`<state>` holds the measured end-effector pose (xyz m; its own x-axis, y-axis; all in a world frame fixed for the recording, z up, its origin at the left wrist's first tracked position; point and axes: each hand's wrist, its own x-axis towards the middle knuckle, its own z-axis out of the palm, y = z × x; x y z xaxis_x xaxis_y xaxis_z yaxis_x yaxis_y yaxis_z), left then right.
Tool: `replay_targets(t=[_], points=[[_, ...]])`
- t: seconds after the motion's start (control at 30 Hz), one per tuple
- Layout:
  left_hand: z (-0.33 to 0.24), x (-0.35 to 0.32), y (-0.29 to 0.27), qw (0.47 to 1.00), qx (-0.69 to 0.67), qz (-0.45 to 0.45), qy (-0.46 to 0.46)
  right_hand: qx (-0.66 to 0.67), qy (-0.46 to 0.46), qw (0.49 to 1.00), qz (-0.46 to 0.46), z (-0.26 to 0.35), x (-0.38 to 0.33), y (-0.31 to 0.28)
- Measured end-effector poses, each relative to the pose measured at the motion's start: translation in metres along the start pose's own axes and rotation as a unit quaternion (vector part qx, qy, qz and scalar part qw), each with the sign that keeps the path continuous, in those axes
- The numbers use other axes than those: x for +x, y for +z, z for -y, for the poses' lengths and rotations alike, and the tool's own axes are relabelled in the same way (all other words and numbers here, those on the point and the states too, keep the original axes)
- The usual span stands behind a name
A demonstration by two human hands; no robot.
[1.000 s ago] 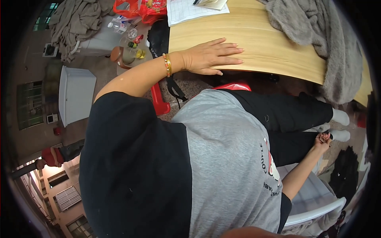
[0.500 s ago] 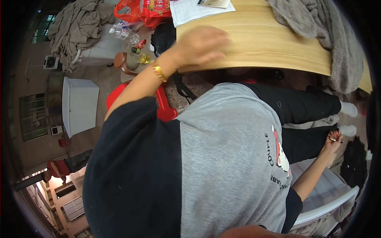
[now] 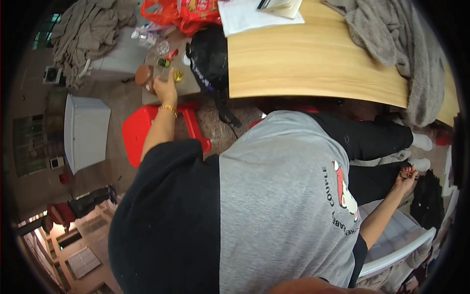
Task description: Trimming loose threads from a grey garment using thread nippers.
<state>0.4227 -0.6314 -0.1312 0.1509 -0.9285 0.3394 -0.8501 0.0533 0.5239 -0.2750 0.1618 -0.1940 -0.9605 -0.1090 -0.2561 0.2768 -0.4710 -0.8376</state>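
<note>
My left hand (image 3: 166,89), with a gold bracelet (image 3: 168,109) at its wrist, reaches out at the upper left. Its thumb and fingers are apart beside a brown-lidded jar (image 3: 144,75); whether they touch it I cannot tell. A small bottle with yellow in it (image 3: 178,75) stands by the thumb. Far to the right, my right hand (image 3: 405,179) hangs low beside my black-trousered leg (image 3: 374,182). Its fingers are curled round a small brownish object (image 3: 406,174), too small to name.
Under my left forearm is a red plastic stool (image 3: 139,134). A black bag (image 3: 209,59) sits against the wooden table (image 3: 313,59), which bears white paper (image 3: 254,19), a booklet (image 3: 284,7) and a grey-brown cloth (image 3: 377,41). Red plastic bags (image 3: 196,12) and a clear bottle (image 3: 145,38) lie beyond.
My left hand has swung left from over the table corner to beside the jar. My right hand stays low, its fingers still curled. The view has shifted slightly.
</note>
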Motion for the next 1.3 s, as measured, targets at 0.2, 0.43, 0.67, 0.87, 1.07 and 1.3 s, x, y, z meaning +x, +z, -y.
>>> replay_targets(t=[0.2,0.43,0.67,0.87,1.07,1.3], points=[[0.025,-0.002,0.024,0.991,-0.066,0.003,-0.117,0.011,-0.034,0.999,-0.039,-0.019,-0.024,0.036],[0.023,0.015,0.048,0.987,-0.04,-0.015,-0.153,0.016,-0.048,0.995,-0.081,-0.021,-0.043,0.058],[-0.03,0.003,0.025,0.977,0.009,0.005,-0.213,0.001,-0.055,0.997,-0.061,-0.021,-0.044,0.055],[-0.069,0.0,0.001,0.995,0.035,-0.092,0.001,-0.012,-0.051,0.996,-0.071,-0.024,-0.048,0.066],[-0.258,0.031,0.004,0.894,-0.206,-0.037,0.395,-0.021,-0.055,0.996,-0.064,-0.024,-0.055,0.074],[-0.415,0.055,0.094,0.88,-0.077,0.045,0.466,-0.076,-0.059,0.992,-0.081,-0.04,-0.078,0.106]])
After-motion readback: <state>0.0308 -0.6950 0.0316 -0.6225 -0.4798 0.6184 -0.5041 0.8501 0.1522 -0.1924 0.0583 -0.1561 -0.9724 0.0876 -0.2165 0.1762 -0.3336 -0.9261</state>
